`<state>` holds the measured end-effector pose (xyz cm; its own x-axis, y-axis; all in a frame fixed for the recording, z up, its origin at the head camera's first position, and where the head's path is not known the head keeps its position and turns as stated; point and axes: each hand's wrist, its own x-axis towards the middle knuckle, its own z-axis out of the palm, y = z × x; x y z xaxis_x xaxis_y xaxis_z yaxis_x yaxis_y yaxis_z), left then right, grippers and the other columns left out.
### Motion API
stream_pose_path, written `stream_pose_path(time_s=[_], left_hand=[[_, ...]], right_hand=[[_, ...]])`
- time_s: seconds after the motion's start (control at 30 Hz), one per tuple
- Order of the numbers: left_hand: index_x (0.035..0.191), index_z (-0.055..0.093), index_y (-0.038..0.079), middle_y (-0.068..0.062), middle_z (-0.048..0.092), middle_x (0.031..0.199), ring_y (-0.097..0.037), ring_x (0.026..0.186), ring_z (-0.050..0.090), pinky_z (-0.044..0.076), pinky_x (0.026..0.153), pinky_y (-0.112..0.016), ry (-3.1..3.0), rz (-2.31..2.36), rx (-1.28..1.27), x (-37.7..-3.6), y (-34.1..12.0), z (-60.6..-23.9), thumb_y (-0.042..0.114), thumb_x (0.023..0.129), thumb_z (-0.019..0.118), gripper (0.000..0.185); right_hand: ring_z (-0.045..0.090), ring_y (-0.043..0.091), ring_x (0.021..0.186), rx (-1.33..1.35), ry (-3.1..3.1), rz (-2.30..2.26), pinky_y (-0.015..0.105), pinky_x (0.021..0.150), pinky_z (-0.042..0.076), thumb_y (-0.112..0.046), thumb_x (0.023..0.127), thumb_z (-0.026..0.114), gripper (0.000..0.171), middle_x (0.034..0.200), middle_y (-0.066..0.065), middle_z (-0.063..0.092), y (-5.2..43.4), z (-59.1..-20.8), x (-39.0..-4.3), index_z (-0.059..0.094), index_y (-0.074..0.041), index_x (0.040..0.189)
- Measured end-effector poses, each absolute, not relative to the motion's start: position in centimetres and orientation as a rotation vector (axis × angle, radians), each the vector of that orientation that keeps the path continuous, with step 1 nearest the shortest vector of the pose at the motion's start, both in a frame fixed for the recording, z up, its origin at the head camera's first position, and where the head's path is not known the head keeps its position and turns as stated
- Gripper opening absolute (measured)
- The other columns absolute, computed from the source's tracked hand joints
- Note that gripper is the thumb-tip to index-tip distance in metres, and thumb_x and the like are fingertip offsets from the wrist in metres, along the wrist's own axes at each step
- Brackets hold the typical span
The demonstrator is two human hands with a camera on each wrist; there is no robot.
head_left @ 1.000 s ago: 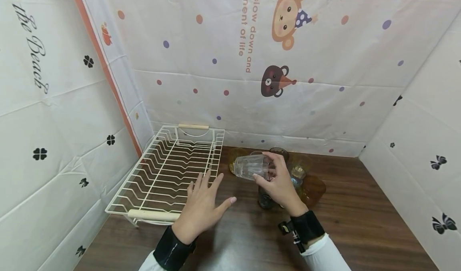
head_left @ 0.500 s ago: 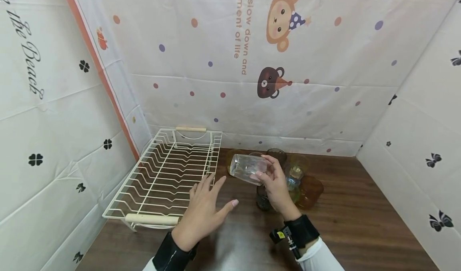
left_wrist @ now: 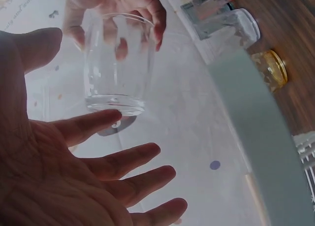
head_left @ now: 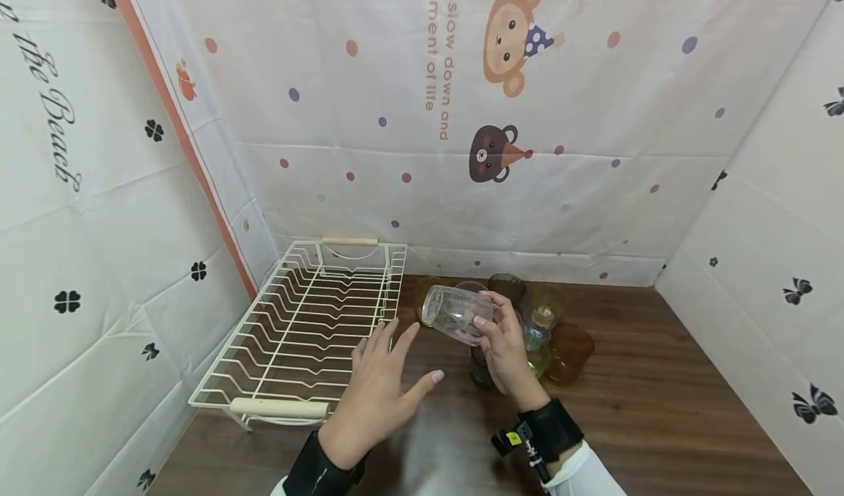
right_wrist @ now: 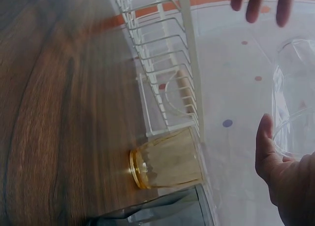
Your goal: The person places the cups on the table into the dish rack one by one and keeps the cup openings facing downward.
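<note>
My right hand [head_left: 509,349] grips a clear drinking glass [head_left: 455,313] near its rim. The glass lies tilted on its side in the air, base pointing left. Thumb and fingers close round its rim end in the left wrist view, where the glass [left_wrist: 118,71] is seen through. My left hand [head_left: 376,401] is held with fingers spread beside the rack's right edge, holding nothing. In the left wrist view its index fingertip overlaps the glass base; the head view shows them apart.
A white wire dish rack [head_left: 303,327] with wooden handles [head_left: 280,408] stands at the left. Right of it, several glasses cluster on the wooden table [head_left: 646,408], among them an amber glass [right_wrist: 170,159], a dark glass [head_left: 506,288] and a brown glass [head_left: 570,353]. Printed sheets surround the table.
The right hand has turned slightly, and the glass's base now points more up and left, its rim end lower. The left hand has stayed spread, shifting slightly right in view.
</note>
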<state>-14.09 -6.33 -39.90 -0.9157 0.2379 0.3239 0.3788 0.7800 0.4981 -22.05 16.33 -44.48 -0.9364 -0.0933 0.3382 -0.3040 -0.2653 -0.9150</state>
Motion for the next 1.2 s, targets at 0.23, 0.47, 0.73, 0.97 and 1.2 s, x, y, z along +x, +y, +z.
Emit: stream_pose_path(time_s=[0.23,0.47,0.73,0.97,1.2], left_hand=[[0.163,0.042,0.011,-0.028,0.044,0.163,-0.050,0.150,0.046,0.037,0.117,-0.073,-2.600,-0.852,-0.499,-14.7,-5.8,-39.5,0.048,0.096,0.078,0.085],[0.171,0.025,0.026,-0.029,0.031,0.171,-0.053,0.155,0.039,0.041,0.116,-0.075,-2.514,-0.786,-0.668,-17.4,-5.7,-38.3,0.042,0.086,0.090,0.108],[0.165,0.040,0.023,-0.024,0.034,0.172,-0.051,0.159,0.034,0.039,0.119,-0.074,-2.586,-0.833,-0.795,-18.9,-5.4,-37.5,0.029,0.081,0.096,0.100],[0.150,0.057,0.015,-0.019,0.054,0.149,-0.040,0.126,0.064,0.058,0.100,-0.053,-2.564,-0.944,-0.821,-19.2,-5.2,-37.5,0.018,0.082,0.095,0.078],[0.147,0.059,0.016,-0.014,0.059,0.136,-0.031,0.116,0.064,0.056,0.094,-0.046,-2.544,-0.943,-0.812,-19.0,-5.2,-37.1,0.019,0.080,0.096,0.077]], right_hand=[[0.065,0.011,0.123,0.519,-1.837,2.324,0.032,0.095,0.064,-0.009,0.107,0.051,0.052,0.141,0.006,0.046,16.3,-44.5,-22.1,0.031,-0.005,0.155],[0.064,0.010,0.119,0.525,-1.863,2.360,0.032,0.095,0.064,-0.011,0.107,0.052,0.050,0.140,0.005,0.045,15.9,-44.4,-21.9,0.035,-0.011,0.154],[0.066,0.009,0.118,0.542,-1.843,2.403,0.031,0.093,0.064,-0.011,0.106,0.051,0.052,0.147,0.002,0.043,15.3,-44.7,-21.6,0.036,-0.008,0.156],[0.068,0.006,0.114,0.649,-1.776,2.443,0.027,0.086,0.064,-0.010,0.107,0.048,0.048,0.145,-0.003,0.052,14.9,-44.6,-21.2,0.043,-0.016,0.155],[0.069,0.007,0.117,0.679,-1.828,2.442,0.029,0.091,0.064,-0.016,0.109,0.046,0.049,0.138,-0.007,0.058,15.0,-44.4,-21.1,0.040,-0.009,0.157]])
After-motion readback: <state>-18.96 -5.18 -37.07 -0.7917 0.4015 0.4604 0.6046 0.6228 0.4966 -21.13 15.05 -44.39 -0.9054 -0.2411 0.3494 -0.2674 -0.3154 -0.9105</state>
